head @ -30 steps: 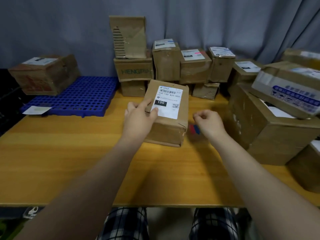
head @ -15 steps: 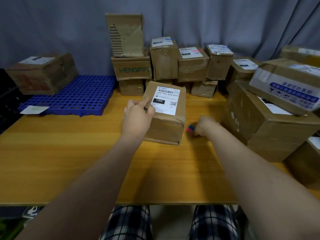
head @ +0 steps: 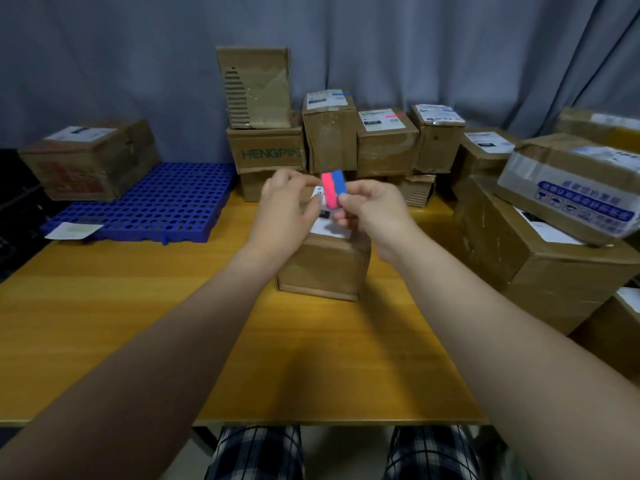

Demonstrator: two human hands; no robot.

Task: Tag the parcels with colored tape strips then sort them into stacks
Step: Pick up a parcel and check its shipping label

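Surfaces: cardboard, wood, plastic, cloth.
Parcel [head: 325,265] of matt, creased brown cardboard with white paper label; counter [head: 104,323] smooth, slightly glossy yellow wood; pallet [head: 152,206] perforated blue plastic; curtain [head: 138,64] matt grey cloth; tape strips [head: 333,188] smooth pink and blue.

The wooden table [head: 104,323] bears a blue plastic grid [head: 156,202] at left, a parcel [head: 325,268] mid-table, and stacked boxes [head: 266,150] behind.

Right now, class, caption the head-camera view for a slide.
Right hand pinches pink and blue tape strips above a labelled parcel on the table; left hand reaches to the pink one.
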